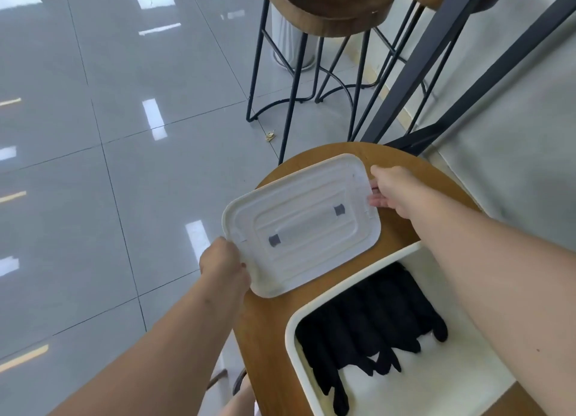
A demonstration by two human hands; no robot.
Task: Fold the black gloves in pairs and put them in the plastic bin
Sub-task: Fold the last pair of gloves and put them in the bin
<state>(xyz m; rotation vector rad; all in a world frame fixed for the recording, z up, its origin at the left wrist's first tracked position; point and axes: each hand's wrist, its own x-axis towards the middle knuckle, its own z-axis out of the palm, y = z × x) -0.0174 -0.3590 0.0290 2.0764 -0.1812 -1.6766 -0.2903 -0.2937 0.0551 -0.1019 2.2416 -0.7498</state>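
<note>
A white plastic bin (291, 337) stands on a round wooden table (265, 322) at the lower right. Several black gloves (367, 319) lie inside it, fingers pointing toward me. Beyond the bin, a white lid (299, 225) with a translucent handle and two grey clips hangs flat over the table's far edge. My left hand (223, 264) grips the lid's near-left corner. My right hand (392, 191) grips its far-right edge. My right forearm crosses over the bin's right side and hides part of it.
Two wooden bar stools with black metal legs (324, 7) stand on the glossy grey tiled floor (109, 135) behind the table. A black metal frame (436, 60) slants down at the upper right, next to a pale wall. A small scrap (270, 136) lies on the floor.
</note>
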